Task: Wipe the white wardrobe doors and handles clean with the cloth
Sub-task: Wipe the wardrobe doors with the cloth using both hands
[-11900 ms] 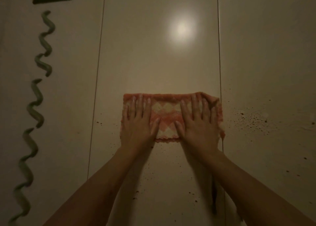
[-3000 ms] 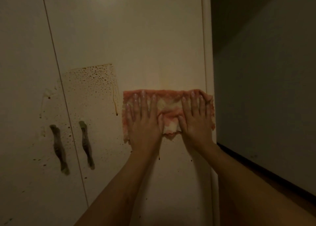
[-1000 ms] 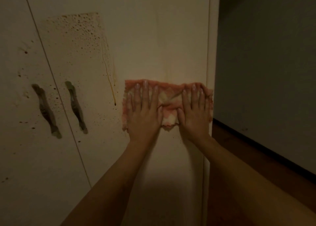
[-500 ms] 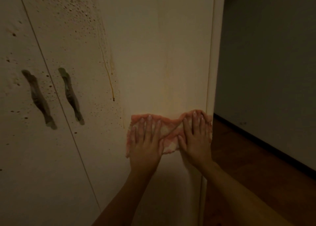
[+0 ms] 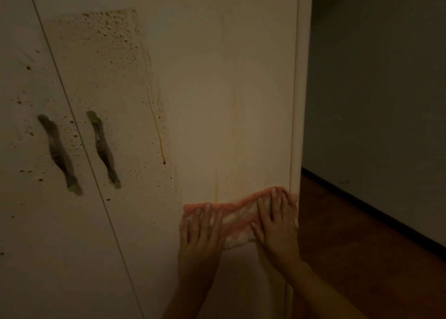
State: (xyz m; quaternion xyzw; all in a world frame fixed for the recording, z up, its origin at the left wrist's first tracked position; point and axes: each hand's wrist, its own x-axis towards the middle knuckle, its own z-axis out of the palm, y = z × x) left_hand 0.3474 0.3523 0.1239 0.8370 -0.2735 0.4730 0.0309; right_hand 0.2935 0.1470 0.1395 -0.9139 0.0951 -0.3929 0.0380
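Two hands, the left hand (image 5: 201, 231) and right hand (image 5: 277, 224), lie flat with fingers spread, pinning the pink-and-white checked cloth (image 5: 237, 216) against the white wardrobe door (image 5: 217, 89), low beside its right edge. The step looks like a downward wiping pass. Left of the cloth, brown splatter (image 5: 103, 77) and two dark curved handles (image 5: 102, 147) remain dirty, likely next.

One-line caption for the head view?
Both hands, left and right, press a pink cloth against the splattered wardrobe door.
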